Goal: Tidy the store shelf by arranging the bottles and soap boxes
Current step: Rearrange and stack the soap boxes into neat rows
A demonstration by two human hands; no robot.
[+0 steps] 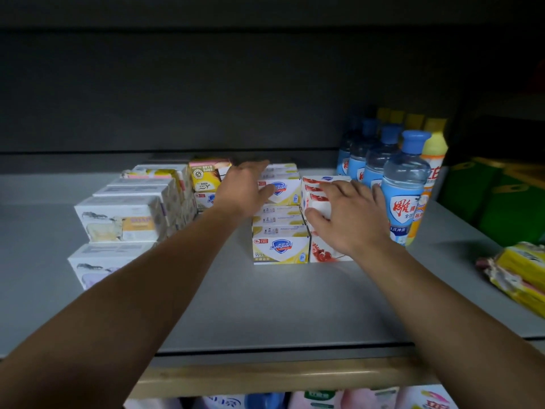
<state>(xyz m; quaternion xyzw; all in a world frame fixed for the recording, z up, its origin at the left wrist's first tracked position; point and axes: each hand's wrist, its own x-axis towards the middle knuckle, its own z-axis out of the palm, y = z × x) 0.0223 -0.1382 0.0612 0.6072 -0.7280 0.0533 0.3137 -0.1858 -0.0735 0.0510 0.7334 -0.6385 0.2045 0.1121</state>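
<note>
Left hand (246, 187): fingers straight, flat against the left side of the yellow Safeguard soap boxes (280, 228), gripping nothing.
Right hand (345, 216): fingers spread over the top of the red-and-white soap boxes (320, 199); pressing rather than clasping, as far as I can judge.
Done: both box stacks stand side by side mid-shelf (265, 305); blue-capped bottles (404, 187) queue in a row just right of them, yellow bottles (433, 160) behind.
Left: white sheep-print soap boxes (118, 219) at left look staggered; yellow wrapped packs (519, 273) lie loose at far right.
Hidden: rear boxes and bottles dim; red stack's front partly covered by the wrist; left boxes cut by the forearm.
</note>
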